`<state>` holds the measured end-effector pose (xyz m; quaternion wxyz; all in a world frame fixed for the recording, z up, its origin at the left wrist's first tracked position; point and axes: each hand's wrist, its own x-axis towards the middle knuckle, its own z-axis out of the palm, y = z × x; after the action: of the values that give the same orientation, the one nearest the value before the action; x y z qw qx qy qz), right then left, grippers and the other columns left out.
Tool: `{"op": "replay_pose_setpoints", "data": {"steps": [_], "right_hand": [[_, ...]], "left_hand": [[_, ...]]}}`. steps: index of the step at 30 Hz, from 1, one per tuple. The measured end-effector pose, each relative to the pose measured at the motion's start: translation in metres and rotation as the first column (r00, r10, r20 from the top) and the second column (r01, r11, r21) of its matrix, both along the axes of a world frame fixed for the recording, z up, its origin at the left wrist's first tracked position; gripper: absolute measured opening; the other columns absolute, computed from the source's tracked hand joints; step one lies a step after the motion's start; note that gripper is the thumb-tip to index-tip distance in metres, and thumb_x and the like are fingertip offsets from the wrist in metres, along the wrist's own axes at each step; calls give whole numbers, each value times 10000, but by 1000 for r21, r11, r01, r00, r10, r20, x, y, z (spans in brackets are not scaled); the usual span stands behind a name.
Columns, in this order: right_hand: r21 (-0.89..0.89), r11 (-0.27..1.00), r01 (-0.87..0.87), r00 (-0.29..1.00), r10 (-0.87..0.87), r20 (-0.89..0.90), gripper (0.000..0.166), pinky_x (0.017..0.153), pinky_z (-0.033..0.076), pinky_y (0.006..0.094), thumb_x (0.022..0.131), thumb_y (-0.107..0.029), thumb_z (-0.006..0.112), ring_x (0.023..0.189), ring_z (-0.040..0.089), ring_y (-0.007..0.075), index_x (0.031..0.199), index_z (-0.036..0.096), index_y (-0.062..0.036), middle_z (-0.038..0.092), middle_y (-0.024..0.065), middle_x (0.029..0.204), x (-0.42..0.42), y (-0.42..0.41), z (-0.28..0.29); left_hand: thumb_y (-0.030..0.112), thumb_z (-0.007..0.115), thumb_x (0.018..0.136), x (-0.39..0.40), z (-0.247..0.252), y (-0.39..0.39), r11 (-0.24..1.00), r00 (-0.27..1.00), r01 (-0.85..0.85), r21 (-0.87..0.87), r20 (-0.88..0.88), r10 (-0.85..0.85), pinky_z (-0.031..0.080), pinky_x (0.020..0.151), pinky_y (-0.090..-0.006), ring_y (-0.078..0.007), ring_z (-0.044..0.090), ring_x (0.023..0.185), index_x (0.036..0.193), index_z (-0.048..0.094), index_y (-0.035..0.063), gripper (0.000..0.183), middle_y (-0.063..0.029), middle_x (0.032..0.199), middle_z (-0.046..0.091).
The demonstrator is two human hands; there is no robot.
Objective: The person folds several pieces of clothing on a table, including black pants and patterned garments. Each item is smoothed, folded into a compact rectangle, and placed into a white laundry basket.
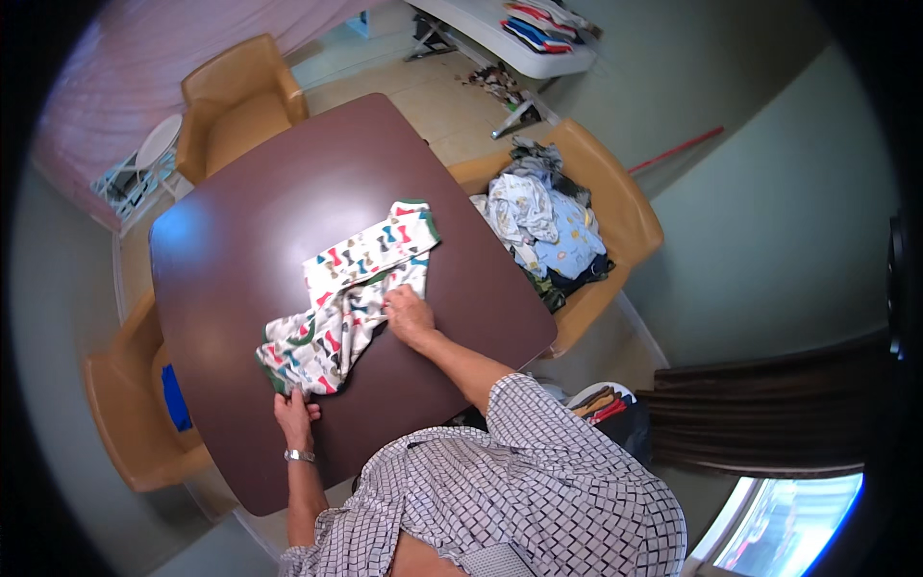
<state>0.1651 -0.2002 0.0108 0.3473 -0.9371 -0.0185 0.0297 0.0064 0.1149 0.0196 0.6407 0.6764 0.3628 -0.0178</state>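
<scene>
A white garment (345,249) printed with red, teal, grey and tan bow ties is spread across the brown table. It has green trim along its edges and is bunched in the middle. My left hand (295,418) is at its lower left corner, fingertips on the cloth beside a green band. On the right side, my right hand (409,314) has curled fingers gripping a fold. Its fingertips are partly hidden against the fabric.
The brown table (238,267) has rounded corners. At its right, a tan armchair (634,223) holds heaped clothes (555,223). Other tan armchairs stand at far left (238,115) and near left (130,389). Folded clothes (541,29) lie on a white folding table (497,36).
</scene>
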Motion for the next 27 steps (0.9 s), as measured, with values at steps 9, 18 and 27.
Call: {"op": "replay_pose_setpoints", "data": {"steps": [9, 18, 27], "right_hand": [[419, 821, -387, 914, 284, 288, 251, 1065, 528, 468, 934, -69, 675, 1216, 652, 381, 1175, 742, -49, 688, 185, 1216, 70, -23, 10], [137, 787, 602, 788, -613, 60, 334, 1053, 527, 480, 936, -144, 738, 1237, 640, 380, 1268, 711, -115, 665, 175, 1289, 145, -357, -100], [-331, 812, 480, 797, -562, -224, 444, 1116, 482, 517, 919, -200, 776, 1348, 579, 378, 1349, 702, -123, 523, 168, 1539, 150, -453, -173]], "left_hand": [[228, 597, 1092, 16, -1, -46, 982, 983, -127, 138, -118, 143, 505, 419, -286, -136, 621, 537, 1209, 558, 50, 216, -62, 854, 668], [318, 607, 1110, 16, -18, -70, 913, 967, -157, 376, -130, 220, 450, 435, -282, -118, 538, 514, 1101, 504, 64, 274, -29, 774, 577], [255, 707, 1067, 35, -16, -100, 801, 991, 113, 588, -126, -47, 506, 584, -292, -120, 566, 643, 1166, 552, -6, 319, -41, 835, 611]]}}
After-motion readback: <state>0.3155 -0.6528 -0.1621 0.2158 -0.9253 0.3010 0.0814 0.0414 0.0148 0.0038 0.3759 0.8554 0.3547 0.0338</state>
